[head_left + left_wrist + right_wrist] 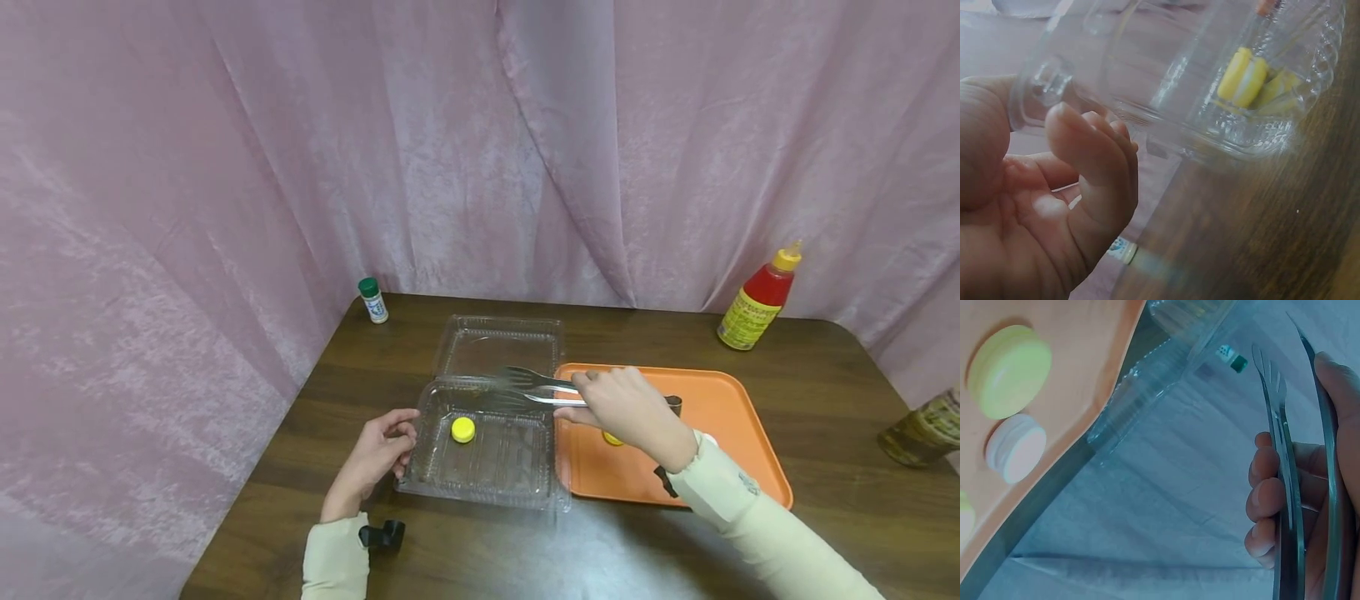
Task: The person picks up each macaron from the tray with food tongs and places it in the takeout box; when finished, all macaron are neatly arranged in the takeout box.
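A hinged clear plastic container (487,497) lies open on the table, its lid (501,319) folded back. My left hand (375,450) pinches the rim at its left side between thumb and fingers. Inside, toward the left, sits one yellow macaron (462,430) with a pale filling. My right hand (626,412) grips a pair of metal tongs (1288,506), whose slotted tips stand apart with nothing between them, over the container's back right part. On the orange tray (720,408) at right, a yellow macaron (1010,372) and a white macaron (1019,450) lie side by side; the right arm partly covers them.
A green-capped shaker (373,302) stands at the table's back left corner. At the back right is a red squeeze bottle (757,304) with a yellow cap. Another bottle (922,429) leans in at the right edge. Pink curtains (450,150) hang behind the table.
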Tool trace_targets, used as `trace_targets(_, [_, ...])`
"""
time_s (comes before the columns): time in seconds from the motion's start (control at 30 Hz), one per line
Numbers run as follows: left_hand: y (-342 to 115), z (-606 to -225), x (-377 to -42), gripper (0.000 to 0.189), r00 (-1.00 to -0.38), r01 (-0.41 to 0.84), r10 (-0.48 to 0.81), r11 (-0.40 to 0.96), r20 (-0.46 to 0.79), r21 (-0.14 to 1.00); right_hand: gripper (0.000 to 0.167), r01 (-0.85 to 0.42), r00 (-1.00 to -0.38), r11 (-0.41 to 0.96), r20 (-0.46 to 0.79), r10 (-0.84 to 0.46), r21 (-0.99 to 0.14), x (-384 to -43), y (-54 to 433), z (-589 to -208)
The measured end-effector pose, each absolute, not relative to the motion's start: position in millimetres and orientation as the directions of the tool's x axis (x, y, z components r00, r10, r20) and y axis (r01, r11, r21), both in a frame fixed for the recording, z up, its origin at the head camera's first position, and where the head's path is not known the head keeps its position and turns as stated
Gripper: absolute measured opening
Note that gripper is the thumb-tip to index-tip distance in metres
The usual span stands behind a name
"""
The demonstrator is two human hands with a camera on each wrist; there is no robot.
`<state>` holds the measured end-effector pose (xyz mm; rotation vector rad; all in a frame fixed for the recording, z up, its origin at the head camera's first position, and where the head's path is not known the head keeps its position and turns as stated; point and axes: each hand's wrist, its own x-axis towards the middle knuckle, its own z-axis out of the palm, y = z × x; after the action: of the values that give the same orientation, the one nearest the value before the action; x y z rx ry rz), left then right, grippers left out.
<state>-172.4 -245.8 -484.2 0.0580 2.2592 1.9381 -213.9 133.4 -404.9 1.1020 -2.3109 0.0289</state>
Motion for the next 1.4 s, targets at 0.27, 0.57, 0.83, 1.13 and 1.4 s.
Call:
trace_targets(0.27, [-244.6, -485.8, -171.3, 0.047, -0.986, -0.093, 0.125, 0.164, -0.114, 0.982, 0.051, -0.692, -0.579, 0.702, 0.452, -0.678, 0.166, -211.2, 149.2, -409.6])
trace_targets(0.57, [-244.1, -487.0, -170.2, 0.049, -0.987, -0.093, 0.117, 0.149, -0.111, 0.984, 0.053, -0.638, -0.687, 0.766, 0.390, -0.613, 0.081, -209.7, 174.6, -409.6])
trace_targets(0.83, [-243.8, -487.3, -172.1, 0.048, -0.988, -0.086, 0.116, 0.141, -0.103, 0.986, 0.053, -0.598, -0.702, 0.799, 0.438, -0.562, 0.067, -205.2, 198.8, -409.3])
trace_targets(1.13, [-242.7, -486.2, -171.8, 0.048, -0.986, -0.093, 0.122, 0.130, -0.109, 0.987, 0.052, -0.567, -0.721, 0.821, 0.443, -0.533, 0.066, -193.1, 223.1, -414.9])
trace_targets(1.4, [-244.1, -484.7, -172.1, 0.048, -0.985, -0.091, 0.130, 0.136, -0.109, 0.986, 0.049, -0.500, -0.783, 0.863, 0.392, -0.483, 0.066, -184.1, 246.4, -417.7])
